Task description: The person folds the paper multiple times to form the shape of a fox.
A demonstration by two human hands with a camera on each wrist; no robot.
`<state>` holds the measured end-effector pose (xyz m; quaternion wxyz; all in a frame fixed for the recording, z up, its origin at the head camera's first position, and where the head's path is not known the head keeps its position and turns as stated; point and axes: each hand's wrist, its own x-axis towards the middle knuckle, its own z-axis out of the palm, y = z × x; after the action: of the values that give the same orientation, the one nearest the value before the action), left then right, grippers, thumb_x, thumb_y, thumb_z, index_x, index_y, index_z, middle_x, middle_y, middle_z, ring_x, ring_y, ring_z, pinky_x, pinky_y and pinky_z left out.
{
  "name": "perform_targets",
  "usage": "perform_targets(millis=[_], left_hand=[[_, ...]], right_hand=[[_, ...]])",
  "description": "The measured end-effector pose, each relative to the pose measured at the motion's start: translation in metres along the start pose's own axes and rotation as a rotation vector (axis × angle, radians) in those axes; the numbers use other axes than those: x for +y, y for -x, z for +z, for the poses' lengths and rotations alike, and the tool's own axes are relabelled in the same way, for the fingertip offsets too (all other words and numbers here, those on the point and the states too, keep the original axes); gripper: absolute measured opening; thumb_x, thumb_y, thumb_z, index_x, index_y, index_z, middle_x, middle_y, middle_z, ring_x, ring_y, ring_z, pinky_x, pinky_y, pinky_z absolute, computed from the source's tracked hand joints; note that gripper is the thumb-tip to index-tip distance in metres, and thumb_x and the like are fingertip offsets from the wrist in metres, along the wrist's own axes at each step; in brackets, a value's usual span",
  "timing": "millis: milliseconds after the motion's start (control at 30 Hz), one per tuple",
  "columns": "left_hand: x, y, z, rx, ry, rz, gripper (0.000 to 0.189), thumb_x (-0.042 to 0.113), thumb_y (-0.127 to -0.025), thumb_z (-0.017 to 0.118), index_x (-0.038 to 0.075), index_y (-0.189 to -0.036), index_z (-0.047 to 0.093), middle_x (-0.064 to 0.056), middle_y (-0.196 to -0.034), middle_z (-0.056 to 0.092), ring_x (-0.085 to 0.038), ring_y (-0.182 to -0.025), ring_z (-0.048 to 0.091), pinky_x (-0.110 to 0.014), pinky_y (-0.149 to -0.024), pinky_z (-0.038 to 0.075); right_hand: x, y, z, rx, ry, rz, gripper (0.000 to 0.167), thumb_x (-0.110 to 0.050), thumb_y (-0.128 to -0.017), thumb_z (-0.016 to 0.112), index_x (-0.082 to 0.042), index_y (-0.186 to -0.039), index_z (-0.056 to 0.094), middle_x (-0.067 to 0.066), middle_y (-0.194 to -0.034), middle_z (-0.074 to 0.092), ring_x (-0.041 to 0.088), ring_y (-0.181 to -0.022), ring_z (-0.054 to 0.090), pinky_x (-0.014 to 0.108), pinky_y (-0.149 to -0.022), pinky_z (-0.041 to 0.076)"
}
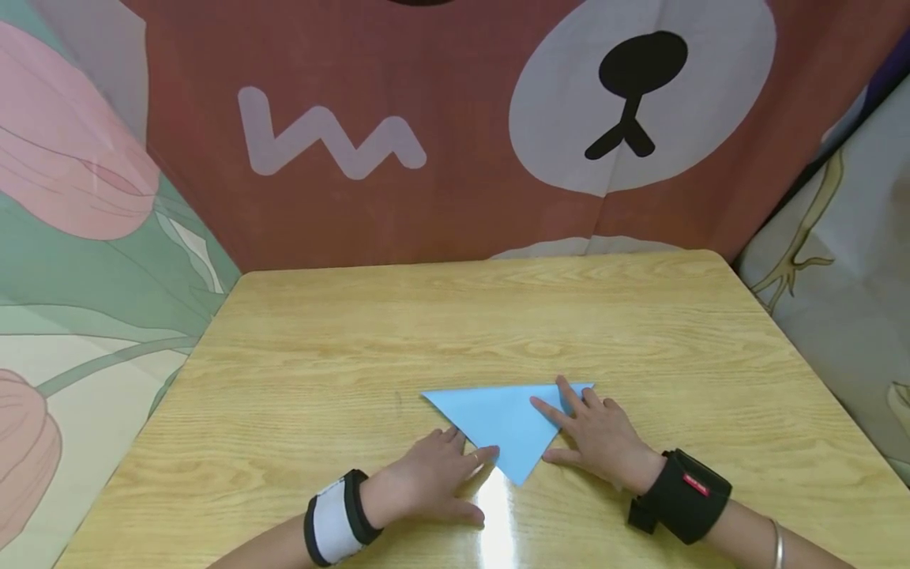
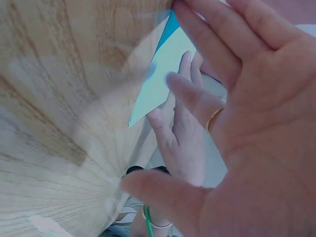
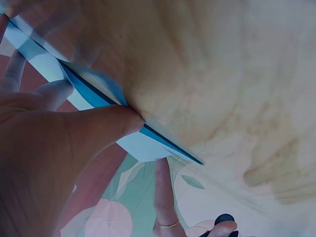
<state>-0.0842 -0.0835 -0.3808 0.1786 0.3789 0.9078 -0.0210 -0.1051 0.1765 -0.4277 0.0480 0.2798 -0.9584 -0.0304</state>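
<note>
A sheet of light blue paper (image 1: 498, 419), folded into a triangle, lies on the wooden table with its long edge away from me and one corner toward me. My left hand (image 1: 430, 478) is at its left slanting edge, index fingertip on the paper near the front corner and thumb out over the table. On the right part of the paper, my right hand (image 1: 604, 438) rests with fingers spread, its thumb beside the right slanting edge. The right wrist view shows that thumb against the paper's edge (image 3: 138, 148), where the layers part slightly.
The light wooden table (image 1: 341, 332) reaches back to a brown cloth (image 1: 455, 213) printed with a cartoon face. Flower-patterned fabric (image 1: 78, 261) hangs at the left, and pale patterned fabric (image 1: 853, 237) at the right. Both wrists wear bands, including a black wristband (image 1: 686, 498).
</note>
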Motion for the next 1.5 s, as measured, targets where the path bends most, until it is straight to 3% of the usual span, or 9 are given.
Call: perform_targets(millis=[267, 400, 567, 733, 867, 967, 1033, 1133, 1500], left_hand=[[0.008, -0.006, 0.003, 0.021, -0.158, -0.074, 0.061, 0.064, -0.079, 0.055, 0.031, -0.131, 0.053, -0.015, -0.131, 0.053, -0.03, -0.126, 0.046, -0.04, -0.102, 0.038], [0.008, -0.008, 0.003, 0.074, -0.24, -0.058, 0.057, 0.067, -0.076, 0.057, 0.034, -0.123, 0.058, -0.001, -0.11, 0.061, -0.016, -0.107, 0.051, -0.029, -0.091, 0.041], [0.006, -0.011, 0.002, 0.15, -0.279, -0.019, 0.048, 0.068, -0.073, 0.059, 0.036, -0.107, 0.065, 0.006, -0.089, 0.047, -0.011, -0.087, 0.039, -0.024, -0.075, 0.036], [0.002, -0.017, 0.0, 0.165, -0.191, 0.017, 0.043, 0.065, -0.075, 0.06, 0.03, -0.1, 0.067, -0.002, -0.122, 0.052, -0.015, -0.108, 0.045, -0.031, -0.089, 0.041], [-0.001, -0.024, -0.005, 0.097, -0.111, 0.027, 0.047, 0.062, -0.081, 0.056, 0.026, -0.108, 0.066, -0.007, -0.148, 0.035, -0.021, -0.134, 0.036, -0.043, -0.105, 0.035], [-0.003, -0.031, -0.009, 0.052, -0.056, 0.022, 0.058, 0.061, -0.086, 0.05, 0.021, -0.128, 0.056, -0.006, -0.153, 0.025, -0.021, -0.14, 0.024, -0.049, -0.108, 0.029], [-0.004, -0.039, -0.01, 0.046, -0.028, 0.027, 0.067, 0.06, -0.088, 0.046, 0.02, -0.142, 0.039, -0.005, -0.155, 0.019, -0.02, -0.142, 0.018, -0.051, -0.109, 0.026], [-0.005, -0.05, -0.01, 0.059, -0.029, 0.035, 0.073, 0.059, -0.091, 0.04, 0.02, -0.149, 0.021, -0.004, -0.157, 0.012, -0.018, -0.144, 0.011, -0.051, -0.11, 0.025], [0.0, -0.073, -0.009, -0.024, -0.094, 0.003, 0.076, 0.062, -0.091, 0.036, 0.02, -0.15, 0.014, 0.003, -0.157, 0.009, -0.011, -0.144, 0.007, -0.048, -0.113, 0.02]], right_hand=[[0.0, -0.001, -0.002, -0.015, -0.006, 0.001, 0.072, -0.063, -0.08, 0.053, -0.023, -0.139, 0.044, 0.023, -0.138, 0.043, 0.037, -0.106, 0.053, 0.048, -0.073, 0.049], [0.0, -0.001, -0.003, -0.022, -0.015, 0.006, 0.072, -0.063, -0.08, 0.053, -0.024, -0.139, 0.045, 0.023, -0.138, 0.043, 0.037, -0.107, 0.052, 0.048, -0.074, 0.049], [-0.001, -0.001, -0.004, -0.049, -0.041, 0.014, 0.072, -0.063, -0.08, 0.053, -0.024, -0.139, 0.044, 0.024, -0.139, 0.042, 0.039, -0.109, 0.051, 0.051, -0.077, 0.048], [-0.001, -0.002, -0.004, -0.049, -0.027, 0.015, 0.072, -0.064, -0.08, 0.054, -0.024, -0.139, 0.044, 0.023, -0.139, 0.042, 0.038, -0.109, 0.051, 0.051, -0.077, 0.049], [-0.001, -0.002, -0.003, -0.049, -0.013, 0.018, 0.072, -0.064, -0.079, 0.054, -0.024, -0.139, 0.045, 0.023, -0.138, 0.043, 0.037, -0.109, 0.051, 0.05, -0.076, 0.049], [-0.001, -0.003, -0.003, -0.06, -0.023, 0.019, 0.073, -0.064, -0.079, 0.053, -0.024, -0.139, 0.045, 0.023, -0.139, 0.042, 0.038, -0.109, 0.051, 0.051, -0.076, 0.049], [-0.001, -0.003, -0.003, -0.074, -0.035, 0.022, 0.073, -0.064, -0.079, 0.053, -0.023, -0.139, 0.044, 0.024, -0.14, 0.041, 0.039, -0.111, 0.051, 0.052, -0.078, 0.049], [0.0, -0.004, -0.003, -0.095, -0.046, 0.027, 0.073, -0.064, -0.08, 0.053, -0.024, -0.14, 0.043, 0.024, -0.141, 0.04, 0.04, -0.113, 0.049, 0.054, -0.079, 0.048], [-0.001, -0.004, -0.005, -0.106, -0.051, 0.024, 0.073, -0.065, -0.081, 0.051, -0.023, -0.14, 0.043, 0.024, -0.14, 0.04, 0.042, -0.113, 0.05, 0.054, -0.079, 0.048]])
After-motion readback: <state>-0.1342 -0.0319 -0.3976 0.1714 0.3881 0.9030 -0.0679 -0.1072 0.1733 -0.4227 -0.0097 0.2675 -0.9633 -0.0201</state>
